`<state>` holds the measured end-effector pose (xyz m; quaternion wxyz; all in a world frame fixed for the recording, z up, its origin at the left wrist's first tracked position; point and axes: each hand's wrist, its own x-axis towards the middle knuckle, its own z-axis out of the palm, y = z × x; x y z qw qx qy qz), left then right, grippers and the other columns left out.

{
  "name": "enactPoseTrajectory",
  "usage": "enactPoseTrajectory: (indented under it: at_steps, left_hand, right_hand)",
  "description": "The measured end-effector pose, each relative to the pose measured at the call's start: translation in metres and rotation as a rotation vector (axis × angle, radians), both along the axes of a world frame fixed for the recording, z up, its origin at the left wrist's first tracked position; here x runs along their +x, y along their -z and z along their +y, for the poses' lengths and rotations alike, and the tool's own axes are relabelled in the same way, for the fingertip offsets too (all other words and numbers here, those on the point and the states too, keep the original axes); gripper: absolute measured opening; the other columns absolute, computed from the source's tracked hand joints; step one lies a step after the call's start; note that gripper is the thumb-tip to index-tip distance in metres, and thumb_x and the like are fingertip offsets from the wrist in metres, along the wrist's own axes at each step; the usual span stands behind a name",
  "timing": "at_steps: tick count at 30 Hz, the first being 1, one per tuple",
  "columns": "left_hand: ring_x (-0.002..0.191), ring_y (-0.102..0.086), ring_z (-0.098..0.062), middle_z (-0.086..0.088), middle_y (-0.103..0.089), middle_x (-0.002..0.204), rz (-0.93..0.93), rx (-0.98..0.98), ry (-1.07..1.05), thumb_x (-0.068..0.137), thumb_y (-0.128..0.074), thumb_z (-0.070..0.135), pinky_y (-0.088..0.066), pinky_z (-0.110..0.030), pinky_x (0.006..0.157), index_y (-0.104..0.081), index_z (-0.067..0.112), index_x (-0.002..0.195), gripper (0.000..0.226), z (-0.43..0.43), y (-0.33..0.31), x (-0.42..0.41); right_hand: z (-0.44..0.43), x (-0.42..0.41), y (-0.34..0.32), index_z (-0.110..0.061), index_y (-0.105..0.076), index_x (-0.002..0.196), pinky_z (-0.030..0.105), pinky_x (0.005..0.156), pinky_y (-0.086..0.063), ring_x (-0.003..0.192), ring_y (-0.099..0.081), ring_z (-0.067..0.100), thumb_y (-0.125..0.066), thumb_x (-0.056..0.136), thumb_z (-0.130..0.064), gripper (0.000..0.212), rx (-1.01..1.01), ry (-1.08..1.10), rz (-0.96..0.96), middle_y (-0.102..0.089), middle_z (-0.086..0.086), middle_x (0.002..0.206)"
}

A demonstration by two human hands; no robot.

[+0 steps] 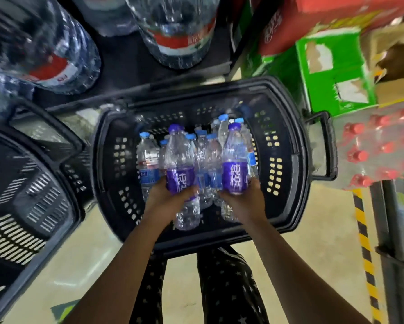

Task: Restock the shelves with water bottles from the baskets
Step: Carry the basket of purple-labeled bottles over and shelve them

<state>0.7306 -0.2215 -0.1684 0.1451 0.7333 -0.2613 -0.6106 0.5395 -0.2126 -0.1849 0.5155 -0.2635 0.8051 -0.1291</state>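
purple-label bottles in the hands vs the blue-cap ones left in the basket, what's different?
The purple-label bottles, one in the left hand and one in the right hand, have purple caps; the blue-cap bottles have light blue caps and blue labels. The left purple-label bottle and the right one are gripped and raised; the blue-cap bottles stand loose in the black basket. All are clear plastic water bottles, caps on.

bottles (205,160) in basket (299,160) (jugs (173,31) behind)
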Motion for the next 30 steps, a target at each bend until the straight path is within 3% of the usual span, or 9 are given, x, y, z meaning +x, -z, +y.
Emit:
enactPoseTrajectory:
  at_steps: [3, 5, 7, 11, 14, 18, 21, 26, 30]
  left_hand:
    - [0.061, -0.067, 0.001, 0.014, -0.071, 0.072, 0.0, -0.041, -0.02, 0.073, -0.082, 0.021, -0.046, -0.011, 0.048, -0.068, 0.024, 0.096, 0.027, -0.008, -0.05, 0.012]
    - [0.059, -0.066, 0.003, 0.012, -0.072, 0.072, -0.011, -0.076, -0.033, 0.073, -0.083, 0.02, -0.044, -0.01, 0.046, -0.067, 0.02, 0.099, 0.03, -0.015, -0.081, 0.023]
    - [0.059, -0.067, 0.003, 0.008, -0.072, 0.071, -0.002, -0.104, -0.026, 0.071, -0.085, 0.021, -0.044, -0.01, 0.046, -0.068, 0.016, 0.1, 0.034, -0.025, -0.114, 0.034]
    - [0.058, -0.067, -0.001, 0.006, -0.074, 0.071, -0.02, -0.198, -0.011, 0.068, -0.087, 0.026, -0.045, -0.013, 0.047, -0.069, 0.015, 0.098, 0.036, -0.049, -0.181, 0.059]
    - [0.063, -0.069, -0.003, 0.011, -0.074, 0.074, -0.061, -0.308, 0.011, 0.062, -0.087, 0.03, -0.053, -0.02, 0.059, -0.067, 0.023, 0.095, 0.039, -0.069, -0.229, 0.076]
    - [0.068, -0.069, -0.007, 0.012, -0.074, 0.078, -0.09, -0.408, 0.016, 0.064, -0.087, 0.028, -0.052, -0.027, 0.064, -0.066, 0.028, 0.093, 0.036, -0.096, -0.274, 0.096]
    - [0.071, -0.069, -0.004, 0.014, -0.074, 0.079, -0.056, -0.482, 0.013, 0.065, -0.085, 0.029, -0.053, -0.026, 0.067, -0.067, 0.028, 0.093, 0.033, -0.125, -0.304, 0.104]
    - [0.061, -0.066, 0.0, 0.015, -0.073, 0.07, -0.007, -0.67, -0.064, 0.068, -0.083, 0.02, -0.05, -0.012, 0.057, -0.07, 0.023, 0.087, 0.024, -0.189, -0.321, 0.11]
    - [0.067, -0.066, 0.008, 0.025, -0.07, 0.071, -0.002, -0.799, -0.116, 0.072, -0.084, 0.021, -0.051, -0.011, 0.067, -0.065, 0.022, 0.099, 0.033, -0.24, -0.321, 0.117]
  right_hand:
    - [0.005, 0.004, -0.042, -0.02, -0.049, 0.103, 0.026, 0.069, -0.053, 0.079, -0.066, 0.022, -0.089, 0.063, -0.017, 0.057, -0.067, 0.002, -0.057, -0.066, 0.0, 0.089]
    - [0.001, 0.007, -0.071, -0.026, -0.049, 0.097, 0.042, 0.08, -0.056, 0.077, -0.069, 0.02, -0.088, 0.062, -0.008, 0.055, -0.097, 0.019, -0.112, -0.07, -0.003, 0.083]
    - [-0.008, 0.013, -0.103, -0.029, -0.05, 0.095, 0.038, 0.076, -0.056, 0.07, -0.068, 0.01, -0.087, 0.063, -0.004, 0.055, -0.152, 0.006, -0.136, -0.072, -0.008, 0.077]
    - [-0.047, 0.028, -0.175, -0.024, -0.049, 0.092, 0.013, 0.054, -0.045, 0.053, -0.059, 0.001, -0.084, 0.066, -0.001, 0.05, -0.299, -0.057, -0.157, -0.068, -0.013, 0.066]
    - [-0.081, 0.041, -0.226, -0.024, -0.05, 0.097, 0.008, 0.057, -0.043, 0.063, -0.061, 0.001, -0.084, 0.068, -0.004, 0.05, -0.407, -0.094, -0.178, -0.069, -0.014, 0.075]
    - [-0.118, 0.059, -0.282, -0.019, -0.053, 0.106, 0.006, 0.06, -0.041, 0.069, -0.061, -0.005, -0.086, 0.067, -0.013, 0.051, -0.559, -0.135, -0.204, -0.068, -0.01, 0.085]
    - [-0.148, 0.076, -0.309, -0.02, -0.053, 0.105, 0.004, 0.061, -0.041, 0.07, -0.06, -0.009, -0.088, 0.061, -0.029, 0.057, -0.676, -0.147, -0.207, -0.069, -0.021, 0.083]
    - [-0.204, 0.106, -0.317, -0.011, -0.051, 0.108, 0.005, 0.053, -0.041, 0.059, -0.057, -0.011, -0.084, 0.068, -0.004, 0.052, -0.778, -0.158, -0.26, -0.063, -0.011, 0.079]
    - [-0.248, 0.135, -0.311, -0.012, -0.053, 0.109, 0.015, 0.068, -0.047, 0.071, -0.061, -0.002, -0.086, 0.068, -0.012, 0.053, -0.892, -0.165, -0.187, -0.066, -0.007, 0.088]
